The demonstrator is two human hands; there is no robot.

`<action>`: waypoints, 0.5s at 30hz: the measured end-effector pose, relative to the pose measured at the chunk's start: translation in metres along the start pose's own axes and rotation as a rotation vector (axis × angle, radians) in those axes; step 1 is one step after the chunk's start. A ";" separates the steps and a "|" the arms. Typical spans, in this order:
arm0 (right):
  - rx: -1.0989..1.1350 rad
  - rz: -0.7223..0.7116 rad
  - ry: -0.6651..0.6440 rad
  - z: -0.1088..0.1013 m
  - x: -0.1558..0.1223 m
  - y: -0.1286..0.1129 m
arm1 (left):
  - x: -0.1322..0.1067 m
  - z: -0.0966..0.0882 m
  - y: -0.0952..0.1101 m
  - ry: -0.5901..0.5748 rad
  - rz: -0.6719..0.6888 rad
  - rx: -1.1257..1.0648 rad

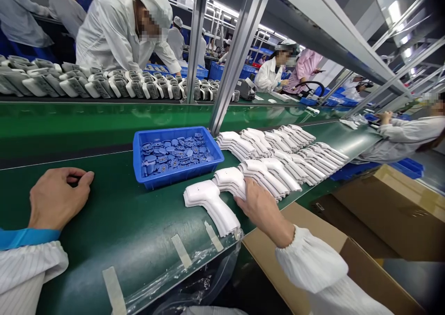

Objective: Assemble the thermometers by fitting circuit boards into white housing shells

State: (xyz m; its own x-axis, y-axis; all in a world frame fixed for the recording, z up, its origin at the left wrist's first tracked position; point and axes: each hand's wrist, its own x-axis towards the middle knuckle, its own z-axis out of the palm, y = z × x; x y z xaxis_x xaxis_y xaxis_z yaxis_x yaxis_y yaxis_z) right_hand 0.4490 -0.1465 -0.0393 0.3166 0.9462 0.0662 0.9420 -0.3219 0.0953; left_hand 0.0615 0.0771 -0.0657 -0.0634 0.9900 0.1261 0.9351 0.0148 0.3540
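Observation:
On the left of the green work surface, my left hand (pixel 60 197) rests with curled fingers, the thumb close to the index finger and nothing visible between them. My right hand (pixel 260 206) grips the handle side of a stack of white gun-shaped plastic shells (pixel 229 181); its fingertips are partly hidden. Nearer to me lies another stack of these shells (pixel 212 204), handles pointing towards the front edge. Many more nested shells (pixel 309 164) stand in rows beyond my right hand. A blue bin (pixel 179 178) behind the front stack holds many small blue oval plastic parts (pixel 174 153).
Tape strips (pixel 181 251) hold a clear plastic bag (pixel 208 282) along the front edge. Open cardboard boxes (pixel 389 204) stand below at right. A metal post (pixel 239 51) rises behind the bin. Grey-white devices (pixel 132 83) line the rear belt, where a co-worker (pixel 114 32) leans over.

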 end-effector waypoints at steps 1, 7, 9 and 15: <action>-0.008 0.018 0.006 0.000 -0.002 -0.002 | 0.000 0.000 0.000 0.000 0.005 0.009; -0.034 0.051 0.249 -0.022 -0.023 -0.015 | -0.004 -0.004 0.004 0.001 -0.002 0.030; 0.001 -0.025 0.312 -0.024 -0.035 -0.034 | -0.004 -0.004 0.005 0.017 -0.004 0.025; -0.066 -0.043 0.131 0.001 -0.036 -0.086 | 0.000 0.002 0.002 0.065 -0.031 -0.027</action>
State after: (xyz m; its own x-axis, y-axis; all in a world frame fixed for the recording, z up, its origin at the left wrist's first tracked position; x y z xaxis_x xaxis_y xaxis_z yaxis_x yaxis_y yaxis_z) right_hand 0.3569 -0.1532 -0.0513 0.2549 0.9482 0.1896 0.9435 -0.2868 0.1657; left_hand 0.0646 0.0771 -0.0671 -0.1158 0.9779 0.1738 0.9228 0.0412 0.3831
